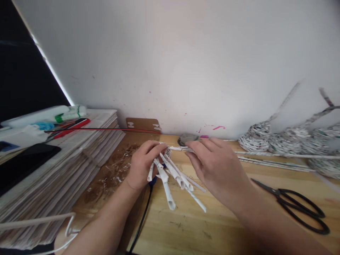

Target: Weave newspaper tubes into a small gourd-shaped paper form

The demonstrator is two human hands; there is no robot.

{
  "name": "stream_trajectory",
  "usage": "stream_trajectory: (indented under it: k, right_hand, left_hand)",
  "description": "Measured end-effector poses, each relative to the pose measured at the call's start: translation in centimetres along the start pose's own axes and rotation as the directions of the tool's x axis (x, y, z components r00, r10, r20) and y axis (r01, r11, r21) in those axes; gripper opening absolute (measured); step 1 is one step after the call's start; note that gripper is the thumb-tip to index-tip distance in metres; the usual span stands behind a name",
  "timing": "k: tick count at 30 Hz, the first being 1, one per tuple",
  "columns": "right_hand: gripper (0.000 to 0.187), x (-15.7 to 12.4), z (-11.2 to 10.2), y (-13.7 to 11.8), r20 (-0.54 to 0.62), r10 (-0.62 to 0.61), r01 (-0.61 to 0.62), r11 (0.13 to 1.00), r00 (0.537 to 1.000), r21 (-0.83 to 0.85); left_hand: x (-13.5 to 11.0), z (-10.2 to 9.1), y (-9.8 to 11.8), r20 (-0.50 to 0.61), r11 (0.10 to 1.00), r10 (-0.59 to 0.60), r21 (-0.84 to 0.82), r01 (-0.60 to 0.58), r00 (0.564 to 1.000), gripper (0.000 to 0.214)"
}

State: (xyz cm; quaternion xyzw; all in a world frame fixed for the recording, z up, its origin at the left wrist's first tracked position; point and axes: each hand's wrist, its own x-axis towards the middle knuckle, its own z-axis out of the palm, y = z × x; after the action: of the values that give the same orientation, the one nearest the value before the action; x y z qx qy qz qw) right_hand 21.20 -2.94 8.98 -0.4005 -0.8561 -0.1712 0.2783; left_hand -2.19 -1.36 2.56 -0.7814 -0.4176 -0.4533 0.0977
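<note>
My left hand [145,161] is closed around a small weaving of rolled paper tubes [172,173]. Several white tube ends fan out from it toward me, some with open hollow tips. Most of the woven part is hidden behind my fingers. To the right, my right hand [219,164] pinches a thin paper tube [179,148] that runs sideways from the weaving. Its thumb and fingertips are pressed together on the tube. Black-handled scissors [297,207] lie on the wooden table [170,233], to the right of my right forearm.
Several woven paper pieces [255,136] line the wall at right, beside long paper tubes [276,164]. At left, a tall newspaper stack [98,152] carries a black phone [32,161]. Paper scraps [119,170] litter a brown surface. A black cable [142,221] crosses the table's near edge.
</note>
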Motion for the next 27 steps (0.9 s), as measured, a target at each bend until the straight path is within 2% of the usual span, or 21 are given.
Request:
stream_trajectory:
  k: [7,14,22,24,27]
  right_hand:
    - [0.015,-0.1,1.1,-0.8,0.016,0.028,-0.029,0.998,0.999,0.051]
    - [0.015,-0.2,1.6,-0.6,-0.027,0.004,-0.003,1.000,1.000,0.019]
    - [0.017,0.0,1.6,-0.5,0.059,-0.003,0.006,0.999,0.998,-0.044]
    - [0.016,0.0,1.5,-0.5,0.109,0.015,-0.012,0.999,0.994,-0.035]
    - [0.014,0.0,1.1,-0.7,0.153,0.023,-0.025,1.000,0.988,0.014]
  left_hand:
    - [-0.3,0.1,0.6,0.014,0.996,0.041,0.078,-0.042,0.999,0.028]
    - [0.1,-0.3,1.8,0.050,0.982,0.136,0.126,-0.142,0.989,0.025]
    - [0.2,0.1,2.4,0.080,0.977,0.166,0.124,-0.175,0.983,0.023]
    - [0.2,0.1,2.4,0.102,0.981,0.155,0.100,-0.165,0.983,0.021]
    - [0.1,0.1,2.3,0.077,0.984,0.145,0.089,-0.152,0.986,0.021]
